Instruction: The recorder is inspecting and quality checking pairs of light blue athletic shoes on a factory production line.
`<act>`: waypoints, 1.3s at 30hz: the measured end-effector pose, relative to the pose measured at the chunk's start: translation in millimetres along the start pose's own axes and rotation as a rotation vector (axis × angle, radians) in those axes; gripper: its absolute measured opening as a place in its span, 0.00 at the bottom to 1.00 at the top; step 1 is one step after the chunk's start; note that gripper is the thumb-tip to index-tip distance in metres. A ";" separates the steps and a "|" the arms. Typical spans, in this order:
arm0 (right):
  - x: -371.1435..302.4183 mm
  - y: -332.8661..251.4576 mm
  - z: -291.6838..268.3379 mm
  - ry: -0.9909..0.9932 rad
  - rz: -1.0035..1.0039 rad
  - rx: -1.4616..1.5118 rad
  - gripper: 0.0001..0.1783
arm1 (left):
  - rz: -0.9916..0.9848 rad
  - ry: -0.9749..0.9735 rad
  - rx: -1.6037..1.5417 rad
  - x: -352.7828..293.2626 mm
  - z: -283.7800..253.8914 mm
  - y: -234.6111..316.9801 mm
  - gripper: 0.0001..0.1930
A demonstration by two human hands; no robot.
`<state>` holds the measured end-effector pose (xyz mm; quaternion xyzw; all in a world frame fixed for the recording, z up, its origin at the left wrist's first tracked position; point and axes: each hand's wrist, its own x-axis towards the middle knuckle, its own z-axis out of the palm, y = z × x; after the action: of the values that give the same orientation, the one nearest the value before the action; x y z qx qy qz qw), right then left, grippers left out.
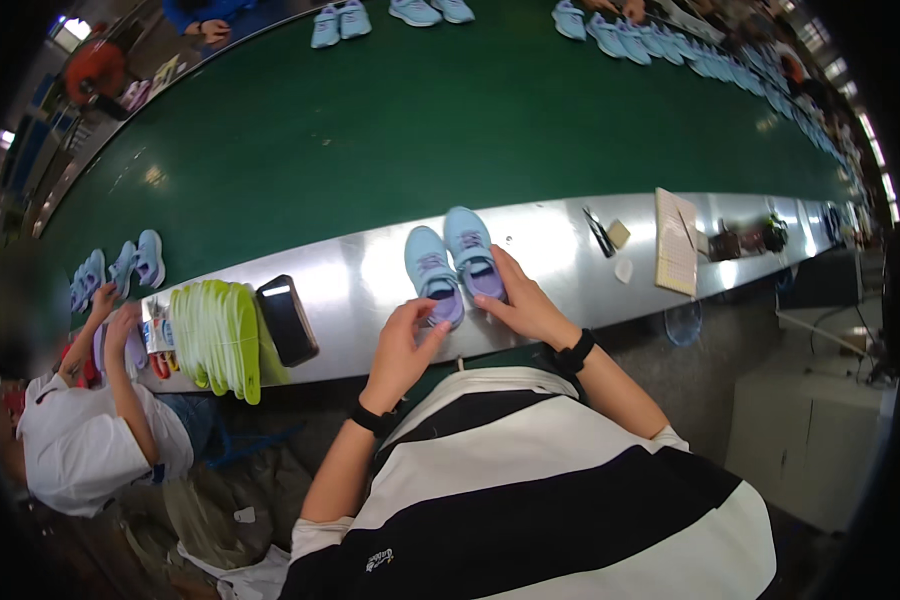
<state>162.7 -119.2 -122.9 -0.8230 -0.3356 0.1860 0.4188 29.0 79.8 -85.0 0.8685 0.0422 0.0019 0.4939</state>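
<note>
A pair of light blue sneakers with lilac linings stands on the metal ledge in front of me, toes pointing away. My left hand (402, 348) is at the heel of the left sneaker (426, 255), with thumb and fingers curled around its collar. At the right sneaker (465, 236), my right hand (526, 304) grips the heel, thumb at the back opening and fingers along the outer side. The straps across both shoes lie over the tongues. The insides of the heels are partly covered by my fingers.
Left of me lie a black phone (287, 320) and a stack of lime-green insole-shaped pieces (215, 338). A notepad (676, 243) and a black-handled tool (599, 232) are on the right. Beyond the metal ledge (355, 265) runs a green belt (450, 120) carrying more sneakers. A co-worker (100, 430) works at left.
</note>
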 end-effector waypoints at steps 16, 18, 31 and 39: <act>-14.3 -11.5 -12.8 0.012 0.293 0.786 0.25 | -0.369 0.207 -0.766 -8.9 18.3 -29.6 0.28; -17.4 -30.0 -9.6 -0.007 0.321 0.907 0.25 | -0.365 0.235 -0.885 -12.6 16.2 -16.3 0.28; -31.5 -70.8 -29.7 0.354 -0.278 0.276 0.36 | 0.106 0.571 -0.441 -20.8 2.4 35.1 0.35; -38.9 -65.8 -33.0 0.372 -0.209 0.314 0.34 | 0.017 0.502 -0.539 -13.8 9.4 50.3 0.35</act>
<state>128.5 -137.5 -49.2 -0.7290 -0.3031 0.0369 0.6127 19.3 45.1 -46.1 0.6800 0.1529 0.2300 0.6792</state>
